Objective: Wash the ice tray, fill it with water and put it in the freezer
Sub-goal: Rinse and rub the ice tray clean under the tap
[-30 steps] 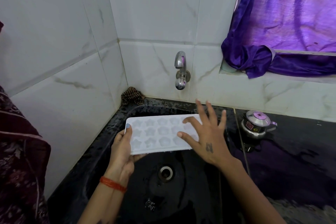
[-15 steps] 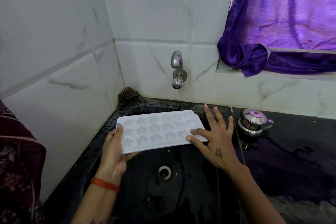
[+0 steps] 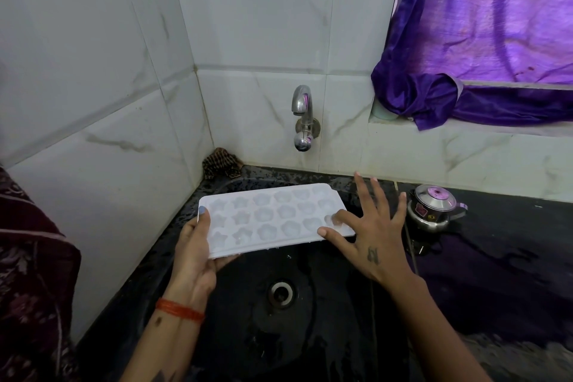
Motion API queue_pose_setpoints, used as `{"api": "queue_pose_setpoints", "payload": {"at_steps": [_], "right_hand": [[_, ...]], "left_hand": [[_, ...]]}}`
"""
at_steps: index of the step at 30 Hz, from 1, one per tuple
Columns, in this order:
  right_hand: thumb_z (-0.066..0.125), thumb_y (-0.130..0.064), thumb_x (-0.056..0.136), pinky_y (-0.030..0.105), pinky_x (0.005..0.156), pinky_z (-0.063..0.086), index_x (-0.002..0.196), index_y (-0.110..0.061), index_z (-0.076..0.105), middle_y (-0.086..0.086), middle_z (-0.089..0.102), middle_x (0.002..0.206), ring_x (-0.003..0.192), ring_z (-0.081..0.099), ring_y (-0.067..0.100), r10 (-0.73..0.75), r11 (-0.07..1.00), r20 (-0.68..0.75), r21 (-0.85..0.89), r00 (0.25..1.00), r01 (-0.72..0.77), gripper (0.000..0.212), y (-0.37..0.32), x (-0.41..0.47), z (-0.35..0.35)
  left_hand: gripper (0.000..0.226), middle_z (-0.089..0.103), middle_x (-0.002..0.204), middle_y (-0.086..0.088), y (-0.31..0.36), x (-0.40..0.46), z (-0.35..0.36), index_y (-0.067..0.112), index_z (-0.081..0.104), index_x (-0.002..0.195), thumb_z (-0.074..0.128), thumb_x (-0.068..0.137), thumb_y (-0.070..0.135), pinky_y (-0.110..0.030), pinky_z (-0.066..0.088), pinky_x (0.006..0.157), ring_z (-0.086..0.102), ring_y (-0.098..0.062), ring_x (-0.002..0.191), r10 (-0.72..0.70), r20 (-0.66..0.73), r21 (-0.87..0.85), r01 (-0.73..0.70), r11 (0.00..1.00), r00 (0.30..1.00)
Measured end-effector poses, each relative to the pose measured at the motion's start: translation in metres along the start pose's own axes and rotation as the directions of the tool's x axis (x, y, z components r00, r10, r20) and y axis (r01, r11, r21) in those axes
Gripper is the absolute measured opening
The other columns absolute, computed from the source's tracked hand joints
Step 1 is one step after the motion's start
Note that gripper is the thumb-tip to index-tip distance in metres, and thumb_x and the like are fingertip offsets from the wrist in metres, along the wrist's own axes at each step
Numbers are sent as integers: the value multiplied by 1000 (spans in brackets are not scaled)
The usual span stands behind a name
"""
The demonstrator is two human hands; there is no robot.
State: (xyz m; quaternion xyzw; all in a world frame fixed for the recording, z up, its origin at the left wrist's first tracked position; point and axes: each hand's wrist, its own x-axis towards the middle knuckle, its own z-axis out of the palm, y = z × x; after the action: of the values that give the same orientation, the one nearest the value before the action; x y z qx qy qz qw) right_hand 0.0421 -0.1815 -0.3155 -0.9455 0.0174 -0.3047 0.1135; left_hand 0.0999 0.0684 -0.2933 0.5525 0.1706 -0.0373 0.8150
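Item, nearest: left hand [image 3: 193, 253], by which the short left end of the ice tray [image 3: 274, 219] is gripped, thumb laid on the rim and fingers curled beneath. Item: right hand [image 3: 369, 231], fingers spread and straight, nothing grasped; its forefinger and thumb are rested on the tray's right end. Item: the ice tray itself, white, moulded with star and flower cells, held roughly level above the black sink [image 3: 310, 335], over and behind the drain [image 3: 281, 291], and below the tap [image 3: 302, 118]. No water is seen running. The tray is judged light and somewhat flexible, probably slippery when wet; once filled it is expected to sag and spill if carried by one end, so a hold at both short ends, kept level, is advised. Item, right: a small steel pot [image 3: 432, 206] set on the dark table [image 3: 511, 257]. Item, far corner: a brown cloth [image 3: 220, 162]. Item, farthest: tiled wall and a purple curtain [image 3: 483, 34].
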Motion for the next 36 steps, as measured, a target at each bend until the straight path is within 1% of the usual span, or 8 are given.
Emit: {"api": "queue_pose_setpoints", "payload": {"at_steps": [7,10,14,19,22,26,31,36], "right_hand": [[21,-82,79,55,113,-9,92,-40,71,0,11,159,147,0,21,26,980,71,196,997,-39,67,-1,1,2],[24,-82,78,50,113,-12,90,-39,72,-3,9,158,147,-2,19,23,968,72,249,997,-41,66,0,2,1],[36,-77,77,52,113,-9,75,-34,68,-2,13,158,147,3,23,18,971,58,235,998,-31,54,1,3,2],[27,-79,80,58,112,-5,74,-33,62,2,16,158,147,7,26,21,990,31,141,999,-26,59,1,1,2],[24,-80,80,60,111,-2,78,-33,63,5,16,158,146,9,28,30,995,38,98,999,-33,61,2,0,3],[21,-83,77,57,112,-5,85,-34,68,1,8,159,147,4,25,44,989,72,138,996,-54,68,4,1,2],[22,-84,76,55,114,-7,91,-40,71,-4,3,159,148,-4,21,37,968,113,241,993,-63,67,2,4,1],[24,-86,72,50,115,-10,90,-42,71,-7,0,160,147,-11,14,41,954,161,287,986,-86,67,3,4,1]], "left_hand": [[30,67,105,-4,2,2,-1,19,54,117,50,95,40,-48,54,74,65,-23,91,-6,-12,-22,5,1000,1000],[31,67,106,-5,2,3,-2,18,54,118,50,95,39,-47,54,72,65,-24,92,-15,-11,-27,14,1000,1000],[35,67,105,-5,2,3,-3,16,53,121,50,95,39,-44,57,66,65,-23,91,-28,-11,-18,27,999,1000],[38,67,107,-6,1,2,-2,15,53,123,50,95,40,-43,57,62,65,-24,94,-38,-10,-18,38,999,999],[40,67,111,-7,1,2,-2,15,53,126,50,95,40,-40,58,57,66,-23,92,-30,-2,-13,30,999,1000],[41,66,116,-9,2,1,-2,14,52,127,50,95,39,-41,56,61,66,-24,93,-35,-5,-20,35,999,999],[42,67,114,-8,3,1,-1,15,53,127,49,94,42,-40,58,58,66,-25,94,-40,-4,-15,40,999,999],[39,67,112,-8,2,3,-2,16,53,124,49,95,41,-41,57,61,66,-24,91,-43,-16,-11,42,999,999]]}}
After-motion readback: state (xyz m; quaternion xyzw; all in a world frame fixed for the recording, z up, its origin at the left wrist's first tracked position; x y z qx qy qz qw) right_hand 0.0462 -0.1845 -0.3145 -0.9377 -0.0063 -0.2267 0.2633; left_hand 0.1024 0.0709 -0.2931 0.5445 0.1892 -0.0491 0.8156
